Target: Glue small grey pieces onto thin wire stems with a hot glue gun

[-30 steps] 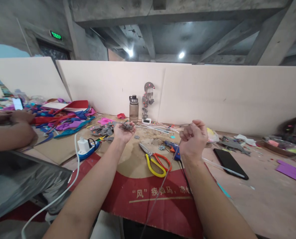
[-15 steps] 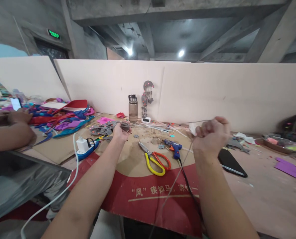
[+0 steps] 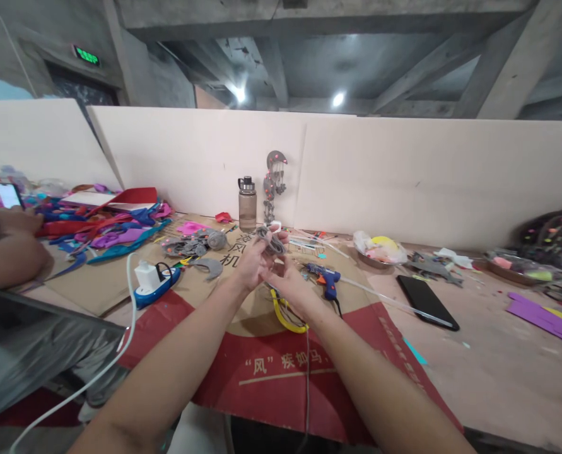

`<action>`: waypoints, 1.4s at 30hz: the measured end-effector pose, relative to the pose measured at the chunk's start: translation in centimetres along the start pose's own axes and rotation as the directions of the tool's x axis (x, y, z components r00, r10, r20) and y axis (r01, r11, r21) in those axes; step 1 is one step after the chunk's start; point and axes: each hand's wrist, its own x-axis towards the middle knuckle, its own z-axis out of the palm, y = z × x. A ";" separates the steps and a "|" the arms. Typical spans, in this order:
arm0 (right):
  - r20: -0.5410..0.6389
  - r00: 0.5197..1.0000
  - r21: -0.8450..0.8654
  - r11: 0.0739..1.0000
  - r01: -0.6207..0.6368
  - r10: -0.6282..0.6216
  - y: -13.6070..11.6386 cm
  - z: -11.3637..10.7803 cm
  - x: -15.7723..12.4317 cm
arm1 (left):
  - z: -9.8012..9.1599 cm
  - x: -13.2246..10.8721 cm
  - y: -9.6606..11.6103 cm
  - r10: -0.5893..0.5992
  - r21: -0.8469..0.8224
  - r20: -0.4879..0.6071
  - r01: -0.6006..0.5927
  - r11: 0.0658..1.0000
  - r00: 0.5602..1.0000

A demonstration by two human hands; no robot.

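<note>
My left hand (image 3: 253,260) is closed around a looped bundle of grey cord (image 3: 272,242), held above the middle of the cardboard. Close against it, my right hand (image 3: 284,276) is closed on the cord too, its fingertips partly hidden behind the bundle. A single strand trails from the hands past the table's front edge. Below the hands lie scissors with a yellow handle (image 3: 287,320), mostly covered by my right forearm. A blue glue gun (image 3: 325,279) rests just right of them. Grey felt pieces (image 3: 193,244) are heaped to the left, beside a grey crescent (image 3: 209,268).
A bottle (image 3: 247,205) and a grey hanging ornament (image 3: 274,183) stand by the white partition (image 3: 380,170). At right lie a black phone (image 3: 427,302) and a bagged bowl (image 3: 380,249). A blue power strip (image 3: 158,287) sits left; another person's arm (image 3: 11,252) is beyond.
My right hand has come in from the far right to meet my left hand, and the stretched cord has slackened. My left hand has moved right, away from the felt pile.
</note>
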 end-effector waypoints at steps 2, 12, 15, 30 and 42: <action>0.065 0.996 0.054 0.997 -0.060 0.056 0.0 0.1 -0.1 | -0.4 0.1 0.1 -0.009 0.036 0.015 0.008 0.999 1.000; -0.121 0.992 0.372 0.926 0.067 -0.023 -5.8 -3.7 -0.2 | -4.7 3.0 2.3 -0.055 0.436 -0.178 0.128 0.891 0.983; -0.232 0.964 0.457 0.861 0.222 -0.126 -7.5 -5.4 -0.2 | -5.0 2.9 2.3 -0.168 0.480 -0.109 0.200 0.854 0.980; -0.395 0.841 0.628 0.559 0.541 -0.370 -11.1 -9.7 -1.9 | -7.7 5.0 3.6 -0.070 -0.019 -0.552 0.071 0.997 0.831; 0.606 0.789 -0.071 0.982 0.175 -0.097 -9.3 -7.7 -2.3 | -6.7 4.6 4.2 -0.035 -0.234 -0.454 -0.081 0.969 0.890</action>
